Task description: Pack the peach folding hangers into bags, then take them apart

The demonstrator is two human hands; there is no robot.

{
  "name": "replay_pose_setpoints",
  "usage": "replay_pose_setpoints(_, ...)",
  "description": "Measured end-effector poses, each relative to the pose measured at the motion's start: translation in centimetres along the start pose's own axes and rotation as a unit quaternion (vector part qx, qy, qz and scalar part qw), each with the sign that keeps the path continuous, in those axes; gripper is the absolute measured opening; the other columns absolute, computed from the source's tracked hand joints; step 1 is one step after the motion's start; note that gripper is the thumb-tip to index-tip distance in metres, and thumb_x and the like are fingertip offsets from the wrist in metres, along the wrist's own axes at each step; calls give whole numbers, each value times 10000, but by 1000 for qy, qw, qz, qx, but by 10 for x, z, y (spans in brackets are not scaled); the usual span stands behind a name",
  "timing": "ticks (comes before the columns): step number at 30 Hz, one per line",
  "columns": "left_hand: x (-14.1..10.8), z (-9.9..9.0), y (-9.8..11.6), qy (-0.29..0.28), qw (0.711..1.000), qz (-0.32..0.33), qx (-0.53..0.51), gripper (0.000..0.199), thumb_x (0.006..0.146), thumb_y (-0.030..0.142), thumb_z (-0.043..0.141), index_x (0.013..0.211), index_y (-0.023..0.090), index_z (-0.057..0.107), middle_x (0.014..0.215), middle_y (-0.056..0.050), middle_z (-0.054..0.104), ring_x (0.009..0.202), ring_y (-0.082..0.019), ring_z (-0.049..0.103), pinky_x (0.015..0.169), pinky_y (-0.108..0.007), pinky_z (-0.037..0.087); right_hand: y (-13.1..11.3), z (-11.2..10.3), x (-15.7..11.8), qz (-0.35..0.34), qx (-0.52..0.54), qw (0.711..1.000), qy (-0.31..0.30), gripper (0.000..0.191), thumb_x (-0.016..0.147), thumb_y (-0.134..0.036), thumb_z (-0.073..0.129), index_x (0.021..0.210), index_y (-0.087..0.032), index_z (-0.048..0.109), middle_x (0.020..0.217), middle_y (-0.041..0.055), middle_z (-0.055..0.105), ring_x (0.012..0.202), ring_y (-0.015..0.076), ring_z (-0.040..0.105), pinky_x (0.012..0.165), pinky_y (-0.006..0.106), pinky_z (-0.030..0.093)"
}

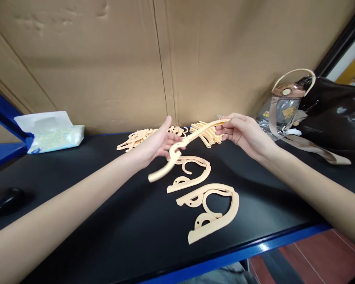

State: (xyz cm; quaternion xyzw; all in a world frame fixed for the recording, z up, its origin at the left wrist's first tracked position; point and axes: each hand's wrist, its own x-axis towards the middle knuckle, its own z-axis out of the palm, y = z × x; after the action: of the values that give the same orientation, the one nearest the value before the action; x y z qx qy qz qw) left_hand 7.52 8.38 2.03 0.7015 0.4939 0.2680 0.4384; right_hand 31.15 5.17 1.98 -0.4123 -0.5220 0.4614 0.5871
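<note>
A cream plastic folding hanger [162, 172] hangs in the air above the table, its long arm slanting up to the right. My right hand [242, 132] pinches the upper end of that arm between thumb and fingers. Close behind the joint in the middle is my left hand [158, 144], thumb raised and fingers apart; whether its fingertips touch the piece I cannot tell. Below lie two folded hangers, one nearer [214, 227] and one farther [205, 173], each with its hook curled inside.
Against the cardboard wall lie a pile of loose hook pieces [136, 138] and a stack of hanger arms [205, 136]. A wipes packet [57, 138] and a black mouse [4, 201] are at left. A strapped water bottle [285, 104] stands beside a black bag [334, 114] at right.
</note>
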Motion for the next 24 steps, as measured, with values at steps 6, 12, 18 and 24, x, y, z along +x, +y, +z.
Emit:
replay_pose_setpoints(6,-57,10,-4,-76,970,-63,-220,260,918,370,507,829,151,616,676,5,569,540,-99,556,448,-180,453,11,7,-9,-185,-378,907,0,132,773,-248,666,812,-173,565,766,43,694,684,181,650,631,304,487)
replay_pose_setpoints(12,-74,28,3,-80,979,-48,-182,290,987,345,375,814,171,528,481,56,487,313,-62,395,273,-129,304,14,28,-42,-483,-650,575,-117,198,945,-164,470,1035,-117,640,843,54,695,761,191,642,673,313,451)
replay_pose_setpoints(18,-78,39,8,-98,983,-69,-142,320,1020,306,272,800,178,467,385,79,437,257,-47,361,292,-113,271,15,40,-60,-523,-698,473,-124,260,920,-72,424,1098,-11,604,698,35,610,600,161,594,526,278,415)
replay_pose_setpoints(24,-80,51,0,-10,998,-31,-44,304,1007,382,270,836,204,447,435,100,407,300,-61,355,350,-160,318,24,57,-71,-421,-742,511,-105,347,828,32,361,1082,9,596,731,81,639,524,152,603,419,250,337)
